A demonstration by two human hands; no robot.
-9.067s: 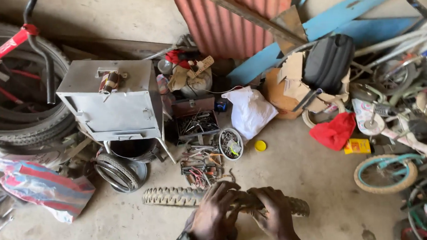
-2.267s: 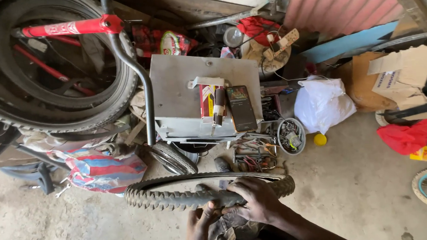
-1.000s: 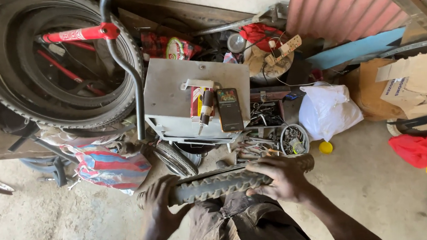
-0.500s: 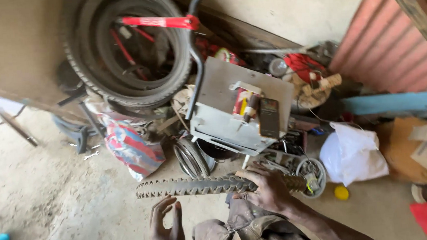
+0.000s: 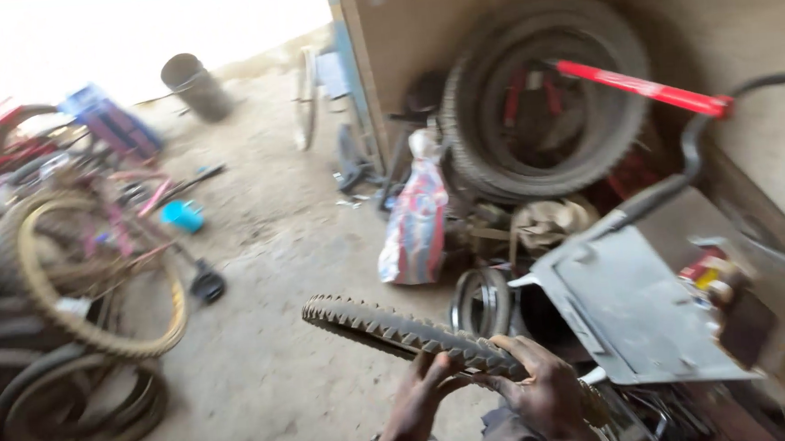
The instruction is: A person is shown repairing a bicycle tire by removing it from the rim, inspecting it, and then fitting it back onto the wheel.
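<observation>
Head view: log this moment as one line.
left hand: on knobby tyre | right hand: gripping the tyre | tyre: flattened, held above dirt floor | right of it: grey metal box

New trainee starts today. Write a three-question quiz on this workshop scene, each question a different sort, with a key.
1. True or false: both hands grip the knobby tyre.
2. What leans against the wall on the right? A) stacked tyres B) a ladder C) a door
3. What colour is the small cup on the floor?

Key: 1 true, left hand and right hand hold it; 2 A; 3 blue.
</observation>
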